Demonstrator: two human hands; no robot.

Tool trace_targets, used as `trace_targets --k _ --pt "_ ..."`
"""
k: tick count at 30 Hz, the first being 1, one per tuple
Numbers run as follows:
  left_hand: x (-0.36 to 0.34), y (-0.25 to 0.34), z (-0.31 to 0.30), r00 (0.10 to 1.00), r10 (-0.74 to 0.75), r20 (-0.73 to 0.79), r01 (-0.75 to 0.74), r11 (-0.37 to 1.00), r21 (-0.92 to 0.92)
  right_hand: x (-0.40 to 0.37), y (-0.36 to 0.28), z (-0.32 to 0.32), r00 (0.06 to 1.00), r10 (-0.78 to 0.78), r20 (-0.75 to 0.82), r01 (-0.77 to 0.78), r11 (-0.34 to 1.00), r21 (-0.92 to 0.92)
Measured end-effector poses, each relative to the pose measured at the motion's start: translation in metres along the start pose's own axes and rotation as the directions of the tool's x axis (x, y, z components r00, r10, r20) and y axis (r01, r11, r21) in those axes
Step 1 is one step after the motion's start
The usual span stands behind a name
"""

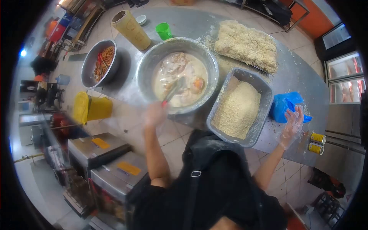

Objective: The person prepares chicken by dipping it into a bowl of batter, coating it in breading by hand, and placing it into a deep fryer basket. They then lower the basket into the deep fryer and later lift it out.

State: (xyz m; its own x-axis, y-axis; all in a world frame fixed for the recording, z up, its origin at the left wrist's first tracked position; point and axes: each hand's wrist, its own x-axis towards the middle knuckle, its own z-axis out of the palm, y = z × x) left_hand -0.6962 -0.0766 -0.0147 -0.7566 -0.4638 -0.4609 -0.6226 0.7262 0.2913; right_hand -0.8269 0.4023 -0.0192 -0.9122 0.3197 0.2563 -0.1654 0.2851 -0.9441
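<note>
At a steel table [303, 82] in a working kitchen, a person dips tongs [173, 91] into a wide metal bowl [210, 63] of pale batter and meat pieces. The left hand [155, 114], blurred, is closed around the handle end. The right hand [293, 123], in a clear glove, hangs open with fingers spread and holds nothing, beside a blue bag [285, 102]. The step looks like fishing a piece from the batter. Lifting it calls for a firm pinch and a short carry to the crumb tray [265, 100], which sits just right of the bowl. The tongs lie inside the bowl. Their long axis runs from the near rim toward the middle, with the tips pointing away from the person and slightly right.
</note>
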Motion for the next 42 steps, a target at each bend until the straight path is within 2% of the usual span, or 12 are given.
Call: trace_targets --k 4,7,9,12,21,28,35,38,39,40,41,42 --pt "0.013 -0.019 -0.006 0.988 0.154 -0.003 -0.154 0.988 0.03 -0.002 0.006 0.0 1.0 0.014 -0.011 -0.013 0.998 0.064" --pt "0.001 -0.026 -0.03 0.985 0.087 0.151 -0.07 0.991 -0.111 -0.006 0.002 -0.002 0.999 0.026 -0.02 -0.025 1.0 0.016" --pt "-0.01 -0.04 -0.036 0.949 -0.083 0.305 0.203 0.899 -0.387 -0.007 0.001 -0.003 0.998 0.046 -0.04 -0.046 0.999 0.012" --pt "-0.03 -0.056 -0.043 0.949 -0.004 0.314 0.204 0.769 -0.606 -0.01 -0.001 -0.004 0.997 0.044 -0.058 -0.041 0.998 0.048" --pt "-0.084 0.01 -0.061 0.959 -0.032 0.28 0.241 0.609 -0.756 -0.01 0.004 -0.001 0.999 0.031 -0.031 -0.028 0.996 0.079" --pt "-0.103 0.055 -0.055 0.873 0.165 0.459 0.254 0.65 -0.716 -0.018 -0.01 0.002 1.0 0.008 0.009 -0.008 0.996 0.091" --pt "-0.101 0.073 -0.018 0.783 -0.001 0.622 0.231 0.929 -0.29 -0.029 -0.017 0.025 0.993 0.091 0.07 -0.105 0.967 0.233" --pt "-0.107 0.042 -0.033 0.856 0.013 0.517 0.135 0.96 -0.247 -0.035 0.002 0.035 0.962 0.125 0.243 -0.153 0.983 0.099" --pt "-0.108 0.027 -0.034 0.936 0.088 0.342 0.002 0.967 -0.256 -0.034 0.002 0.04 0.962 0.128 0.243 -0.155 0.983 0.094" --pt "-0.107 0.016 -0.032 0.974 0.168 0.151 -0.129 0.962 -0.241 -0.032 -0.003 0.049 0.938 0.106 0.33 -0.073 0.991 -0.11" --pt "-0.1 0.016 -0.028 0.975 0.165 0.149 -0.125 0.961 -0.245 -0.028 -0.005 0.058 0.903 0.1 0.418 0.033 0.954 -0.3" --pt "-0.086 0.019 -0.022 0.999 0.041 0.033 -0.034 0.985 -0.17 -0.023 0.001 0.066 0.9 0.099 0.424 0.036 0.953 -0.299"
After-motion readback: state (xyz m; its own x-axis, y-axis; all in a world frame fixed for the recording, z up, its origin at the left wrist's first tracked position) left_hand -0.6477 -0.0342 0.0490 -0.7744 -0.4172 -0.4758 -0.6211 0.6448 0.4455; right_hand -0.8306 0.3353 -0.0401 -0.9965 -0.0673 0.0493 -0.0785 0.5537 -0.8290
